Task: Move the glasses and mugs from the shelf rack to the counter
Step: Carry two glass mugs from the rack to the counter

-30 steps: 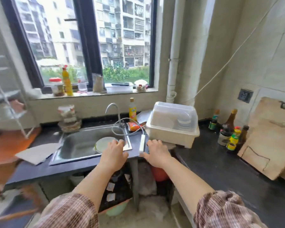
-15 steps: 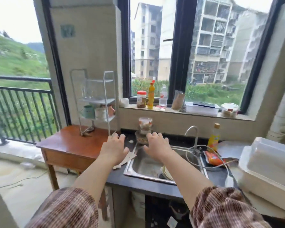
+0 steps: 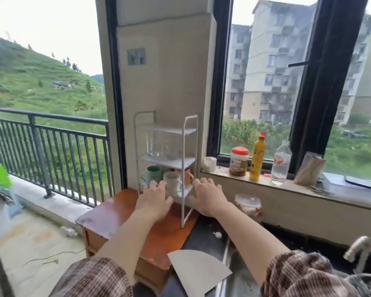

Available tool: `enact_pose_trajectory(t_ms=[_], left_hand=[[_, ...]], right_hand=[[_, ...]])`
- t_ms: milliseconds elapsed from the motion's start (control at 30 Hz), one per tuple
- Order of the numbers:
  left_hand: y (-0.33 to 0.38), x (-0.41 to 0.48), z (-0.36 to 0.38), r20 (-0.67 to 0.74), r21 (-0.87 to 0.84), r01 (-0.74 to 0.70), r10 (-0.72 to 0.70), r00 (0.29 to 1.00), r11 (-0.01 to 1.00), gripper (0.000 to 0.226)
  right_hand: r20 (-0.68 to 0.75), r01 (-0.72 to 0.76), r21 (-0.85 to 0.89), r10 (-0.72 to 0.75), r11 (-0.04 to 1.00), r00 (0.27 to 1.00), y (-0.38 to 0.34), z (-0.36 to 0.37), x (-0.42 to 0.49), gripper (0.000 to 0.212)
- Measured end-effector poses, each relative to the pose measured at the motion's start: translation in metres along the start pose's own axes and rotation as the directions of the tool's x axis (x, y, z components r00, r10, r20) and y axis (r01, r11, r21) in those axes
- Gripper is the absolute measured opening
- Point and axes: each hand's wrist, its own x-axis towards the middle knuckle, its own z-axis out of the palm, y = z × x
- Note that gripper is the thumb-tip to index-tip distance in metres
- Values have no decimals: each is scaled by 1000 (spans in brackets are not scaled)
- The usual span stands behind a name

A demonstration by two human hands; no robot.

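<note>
Basically nothing moved yet: clear glasses [image 3: 159,146] on the middle tier of the shelf rack [image 3: 166,161], mugs [image 3: 172,182] on the lower tier. Left hand [image 3: 153,201] and right hand [image 3: 208,199] hover before them, fingers [image 3: 159,185] spread, empty. Dark tabletop [image 3: 206,239] holds none.

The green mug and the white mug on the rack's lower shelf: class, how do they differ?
The green mug is teal-green with a light rim; the white mug is plain off-white. The green mug stands further left and back; the white mug stands nearer, between the left hand and right hand. Both stand upright on the white wire rack.
</note>
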Motion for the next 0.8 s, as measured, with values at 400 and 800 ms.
enact_pose_trajectory(t_ms=[400, 800], left_hand=[[-116, 214, 1, 66, -197, 23, -10, 998, 980, 63], [-152, 374, 8, 173, -642, 75, 50, 984, 763, 52]], right_hand=[[-10, -147, 241, 154, 959, 988, -68, 50, 212, 53], [115, -444, 661, 503, 605, 856, -109, 77, 367, 50]])
